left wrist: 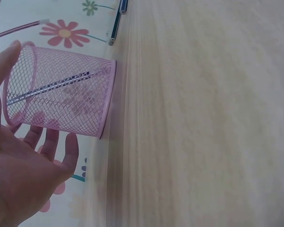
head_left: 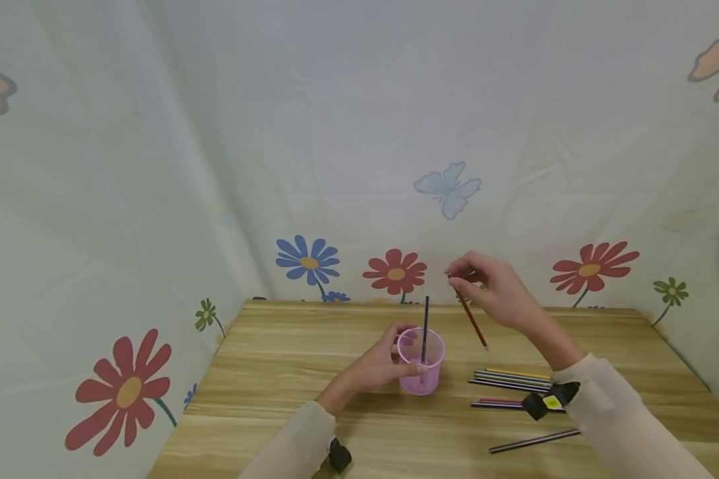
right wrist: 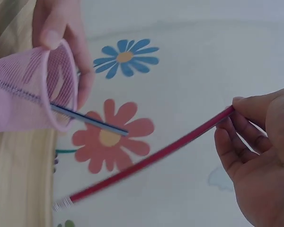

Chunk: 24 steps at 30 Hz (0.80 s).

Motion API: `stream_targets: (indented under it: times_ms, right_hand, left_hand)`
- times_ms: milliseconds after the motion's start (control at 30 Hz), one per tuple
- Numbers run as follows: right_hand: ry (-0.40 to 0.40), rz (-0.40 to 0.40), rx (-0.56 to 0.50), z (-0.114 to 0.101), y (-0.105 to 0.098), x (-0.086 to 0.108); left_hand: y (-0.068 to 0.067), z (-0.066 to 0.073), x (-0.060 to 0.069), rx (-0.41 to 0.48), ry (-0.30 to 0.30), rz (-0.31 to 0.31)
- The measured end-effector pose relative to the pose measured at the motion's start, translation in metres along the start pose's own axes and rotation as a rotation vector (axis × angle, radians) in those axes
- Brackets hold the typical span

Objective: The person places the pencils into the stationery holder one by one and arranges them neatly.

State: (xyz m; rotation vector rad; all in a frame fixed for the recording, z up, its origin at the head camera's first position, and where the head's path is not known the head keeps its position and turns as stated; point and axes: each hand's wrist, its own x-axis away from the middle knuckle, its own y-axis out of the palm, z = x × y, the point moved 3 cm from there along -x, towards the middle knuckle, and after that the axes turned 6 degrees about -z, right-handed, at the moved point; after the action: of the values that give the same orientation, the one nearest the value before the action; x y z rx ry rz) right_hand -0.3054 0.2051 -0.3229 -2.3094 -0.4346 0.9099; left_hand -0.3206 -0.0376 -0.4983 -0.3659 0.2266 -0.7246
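Head view: shows, nearest, a lone dark pencil [head_left: 533,442] on the tabletop [head_left: 263,386], then loose pencils [head_left: 506,380] right of the pink mesh cup [head_left: 419,386]. Steadies that cup upright with the nearer left grip [head_left: 374,366], curled round its side; contains one dark blue pencil [head_left: 425,326], tilted slightly. Higher up, pinches the red pencil [head_left: 471,318] near its upper end in the right grip [head_left: 500,293], above and rightward of the cup's mouth. Slants downward along its long axis, lower end pointing away from the cup. Ends at the flowered backdrop [head_left: 335,166].
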Motion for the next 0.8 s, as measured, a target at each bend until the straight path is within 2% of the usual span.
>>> stream_targets:
  times_ms: [133, 367, 500, 800]
  right_hand:
    - [-0.048, 0.024, -0.02, -0.017, -0.002, -0.006]
    - [-0.054, 0.084, -0.069, -0.029, 0.001, -0.009]
    - [-0.032, 0.122, -0.094, -0.023, 0.006, -0.009]
    - [0.076, 0.146, -0.143, 0.006, 0.022, -0.006]
  left_hand:
    - [0.0, 0.0, -0.001, 0.0, -0.001, 0.003]
    - [0.0, 0.001, -0.001, -0.011, -0.005, 0.005]
    - [0.0, 0.0, -0.002, -0.006, -0.002, 0.007]
    - [0.001, -0.002, -0.002, 0.008, 0.002, 0.004]
